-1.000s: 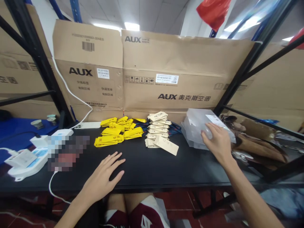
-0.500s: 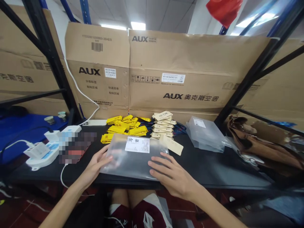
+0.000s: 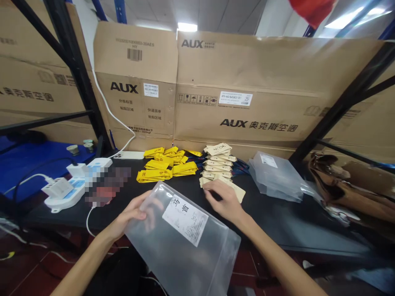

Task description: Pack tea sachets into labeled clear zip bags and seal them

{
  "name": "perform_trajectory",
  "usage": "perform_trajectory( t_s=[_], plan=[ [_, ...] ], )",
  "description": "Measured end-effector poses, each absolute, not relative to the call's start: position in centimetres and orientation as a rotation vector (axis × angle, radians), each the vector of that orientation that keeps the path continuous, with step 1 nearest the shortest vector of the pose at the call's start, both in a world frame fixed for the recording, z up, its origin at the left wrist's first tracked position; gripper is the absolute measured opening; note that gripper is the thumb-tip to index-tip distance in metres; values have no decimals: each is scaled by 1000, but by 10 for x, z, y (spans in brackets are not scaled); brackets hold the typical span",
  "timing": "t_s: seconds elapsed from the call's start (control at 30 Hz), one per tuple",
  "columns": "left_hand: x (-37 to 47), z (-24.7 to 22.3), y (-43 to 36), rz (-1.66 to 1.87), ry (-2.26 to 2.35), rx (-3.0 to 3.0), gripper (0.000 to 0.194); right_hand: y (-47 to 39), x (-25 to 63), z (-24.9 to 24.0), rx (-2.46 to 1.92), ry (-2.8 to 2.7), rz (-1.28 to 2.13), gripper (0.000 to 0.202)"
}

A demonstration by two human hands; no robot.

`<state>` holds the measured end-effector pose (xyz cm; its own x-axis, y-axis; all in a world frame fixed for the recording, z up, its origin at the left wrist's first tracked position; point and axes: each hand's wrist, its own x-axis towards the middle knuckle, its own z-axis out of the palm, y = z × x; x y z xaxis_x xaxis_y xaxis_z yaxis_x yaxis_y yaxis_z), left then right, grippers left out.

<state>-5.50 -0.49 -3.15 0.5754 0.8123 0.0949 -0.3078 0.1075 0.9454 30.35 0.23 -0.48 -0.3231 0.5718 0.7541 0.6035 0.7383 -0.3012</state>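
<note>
A clear, frosted plastic bag (image 3: 185, 259) with a white printed label hangs tilted over the table's front edge. My left hand (image 3: 131, 216) grips its upper left corner, fingers behind and thumb in front. My right hand (image 3: 226, 203) is off the bag, its fingers curled at the near end of a stack of cream packets (image 3: 218, 163). One loose cream packet (image 3: 239, 192) lies partly under that hand. Whatever is between the right fingertips is hidden. Yellow packets (image 3: 159, 175) lie in several small piles left of the cream stack.
More clear bags (image 3: 274, 176) lie in a pile at right, beside a brown bag (image 3: 342, 181). At left are a white power strip (image 3: 66, 200) with plugs and a blurred-out phone (image 3: 106, 189). Cardboard (image 3: 247, 65) stands behind the black table (image 3: 277, 224), between black shelf posts.
The plastic bag has gone from lying flat under both hands to tilted, its right side lowered towards me. My right hand has let go of it and moved up to the cream packets.
</note>
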Motion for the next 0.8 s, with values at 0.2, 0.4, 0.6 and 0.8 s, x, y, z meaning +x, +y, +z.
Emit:
perform_trajectory(
  t_s=[0.2,0.4,0.6,0.8],
  plan=[
    [-55,-24,-10,923,552,1141,76,63,215,-8,-808,-2389,157,27],
    [-57,-23,-12,902,557,1118,85,98,162,-20,-1198,-2366,154,36],
    [-54,-21,-12,876,567,1141,74,92,177,-28,-1287,-2207,212,41],
    [-56,-25,-10,868,560,1154,74,96,181,-30,-1283,-2159,348,52]
  ],
)
